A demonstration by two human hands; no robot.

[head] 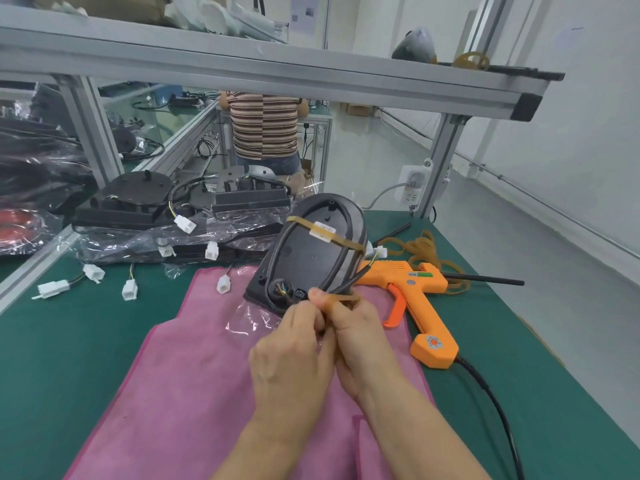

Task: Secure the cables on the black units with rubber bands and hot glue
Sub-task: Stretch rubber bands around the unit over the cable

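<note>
Both hands (325, 327) pinching rubber band (341, 299) at black unit (311, 251), fingertips hiding cable (348, 284) end

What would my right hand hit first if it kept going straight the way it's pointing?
Probably the black unit: the right hand points up and away at its near end, already pinching the rubber band there. Depth is unclear.

**Bright, Even Light, Bent Edges**

The room is bright and white, with soft, faint shadows. The grey metal shelf bar (277, 69) curves because the wide lens bends things. Clear plastic bags (114, 242) shine a little. Far-off things look fuzzy.
</note>
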